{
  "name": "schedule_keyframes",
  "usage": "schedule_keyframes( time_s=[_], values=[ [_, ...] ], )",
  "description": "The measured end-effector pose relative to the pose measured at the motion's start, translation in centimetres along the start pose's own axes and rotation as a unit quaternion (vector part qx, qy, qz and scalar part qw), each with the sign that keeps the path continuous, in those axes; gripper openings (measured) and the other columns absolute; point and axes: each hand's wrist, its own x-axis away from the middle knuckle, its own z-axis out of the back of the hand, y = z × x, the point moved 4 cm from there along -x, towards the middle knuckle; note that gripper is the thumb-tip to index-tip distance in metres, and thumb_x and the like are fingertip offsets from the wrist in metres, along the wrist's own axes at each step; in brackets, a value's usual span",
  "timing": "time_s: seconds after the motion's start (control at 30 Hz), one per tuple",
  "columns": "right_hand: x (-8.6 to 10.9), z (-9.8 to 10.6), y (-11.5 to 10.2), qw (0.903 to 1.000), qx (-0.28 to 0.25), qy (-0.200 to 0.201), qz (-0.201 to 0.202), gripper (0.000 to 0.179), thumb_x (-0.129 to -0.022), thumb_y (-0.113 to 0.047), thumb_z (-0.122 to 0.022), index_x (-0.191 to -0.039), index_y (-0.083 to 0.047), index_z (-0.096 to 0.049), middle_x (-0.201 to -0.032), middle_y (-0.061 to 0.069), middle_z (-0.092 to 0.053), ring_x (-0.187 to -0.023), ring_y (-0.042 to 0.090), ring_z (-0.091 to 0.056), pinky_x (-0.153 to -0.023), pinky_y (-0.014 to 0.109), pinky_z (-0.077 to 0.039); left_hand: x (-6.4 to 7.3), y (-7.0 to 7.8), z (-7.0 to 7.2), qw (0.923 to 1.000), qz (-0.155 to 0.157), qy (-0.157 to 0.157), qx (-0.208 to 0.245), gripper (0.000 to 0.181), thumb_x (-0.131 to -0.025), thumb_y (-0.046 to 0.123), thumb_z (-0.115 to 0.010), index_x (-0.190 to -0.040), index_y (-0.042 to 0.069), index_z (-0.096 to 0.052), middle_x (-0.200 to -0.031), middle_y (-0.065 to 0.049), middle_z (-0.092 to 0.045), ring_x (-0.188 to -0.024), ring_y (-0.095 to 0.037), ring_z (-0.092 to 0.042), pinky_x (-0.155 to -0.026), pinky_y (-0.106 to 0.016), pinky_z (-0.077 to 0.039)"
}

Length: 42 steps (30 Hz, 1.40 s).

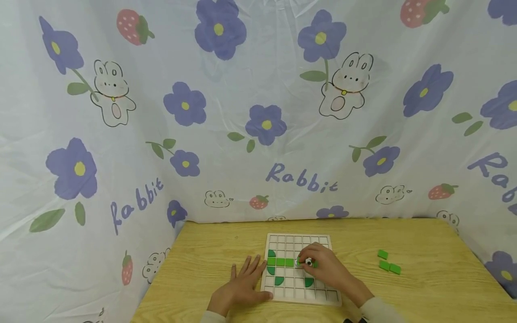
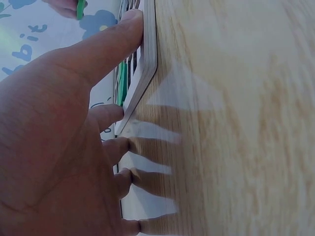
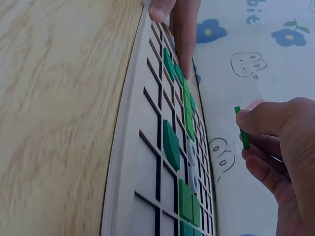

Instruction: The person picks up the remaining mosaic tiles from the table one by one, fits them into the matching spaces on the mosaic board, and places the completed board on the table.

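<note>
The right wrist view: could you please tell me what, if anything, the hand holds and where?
The right hand pinches a thin green tile near its middle; the far-side contact is hidden.

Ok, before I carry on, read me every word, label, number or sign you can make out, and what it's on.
"Rabbit": head view, left part of the printed cloth.
"Rabbit": head view, middle of the cloth.
"Rab": head view, right, cut off by the picture's edge.
"bbit": left wrist view, cloth.
"bit": right wrist view, cloth.
No readable text on the board or green tiles.
</note>
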Motion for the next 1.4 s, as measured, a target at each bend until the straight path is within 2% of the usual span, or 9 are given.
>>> schedule_keyframes(
  time_s=[0.3,0.53,0.67,1.03,1.2,1.4],
  values=[
    [-0.9,-1.7,-0.7,0.9997,0.010,-0.019,0.014,0.011,-0.092,-0.006,-0.083,-0.099,-0.013,-0.079,-0.110,0.004,-0.076,-0.099,0.016,-0.067,-0.081,0.030,-0.060,-0.1,0.0,0.0,1.0000,0.003,-0.003,-0.005,0.097,-0.096,0.062,-0.070,-0.172,0.020,-0.026,-0.181,-0.010,-0.011,-0.167,-0.043,-0.003,-0.123,-0.082,0.002],
    [-2.0,-3.3,-1.0,0.9989,0.008,-0.026,0.038,0.011,-0.091,-0.006,-0.084,-0.099,-0.011,-0.079,-0.109,0.005,-0.076,-0.098,0.017,-0.068,-0.082,0.029,-0.061,-0.1,-0.1,0.1,1.0000,0.004,-0.006,-0.006,0.096,-0.097,0.064,-0.067,-0.172,0.021,-0.025,-0.181,-0.009,-0.011,-0.167,-0.043,-0.002,-0.123,-0.081,0.003],
    [-2.2,-4.1,-1.1,0.9984,0.014,-0.030,0.045,0.011,-0.092,-0.008,-0.084,-0.100,-0.012,-0.078,-0.111,0.005,-0.076,-0.103,0.016,-0.068,-0.088,0.031,-0.062,-0.2,-0.1,0.0,0.9999,0.002,-0.007,-0.008,0.097,-0.097,0.065,-0.066,-0.172,0.021,-0.024,-0.181,-0.009,-0.010,-0.167,-0.042,-0.001,-0.123,-0.081,0.003],
    [-3.0,-6.0,-1.0,0.9974,0.011,-0.070,0.016,0.006,-0.095,-0.012,-0.082,-0.099,-0.017,-0.080,-0.111,-0.002,-0.076,-0.105,0.009,-0.066,-0.094,0.030,-0.060,0.1,0.0,0.1,0.9999,-0.001,-0.011,-0.008,0.095,-0.098,0.062,-0.067,-0.172,0.020,-0.024,-0.181,-0.010,-0.009,-0.167,-0.043,-0.001,-0.123,-0.082,0.003],
    [-3.0,-6.6,-1.0,0.9962,0.014,-0.083,0.021,0.005,-0.095,-0.012,-0.081,-0.097,-0.016,-0.080,-0.110,-0.002,-0.075,-0.103,0.010,-0.066,-0.090,0.028,-0.060,-0.1,-0.2,0.0,0.9999,-0.003,-0.013,-0.009,0.095,-0.098,0.063,-0.066,-0.172,0.021,-0.024,-0.181,-0.010,-0.009,-0.167,-0.043,-0.001,-0.123,-0.082,0.002],
    [-3.0,-6.9,-1.0,0.9957,0.033,-0.081,0.030,0.006,-0.095,-0.012,-0.082,-0.096,-0.017,-0.079,-0.109,-0.004,-0.075,-0.102,0.008,-0.067,-0.092,0.029,-0.060,-0.2,-0.3,0.0,0.9998,-0.003,-0.015,-0.009,0.095,-0.098,0.063,-0.067,-0.172,0.022,-0.024,-0.181,-0.010,-0.010,-0.167,-0.043,-0.001,-0.123,-0.082,0.002]
  ],
)
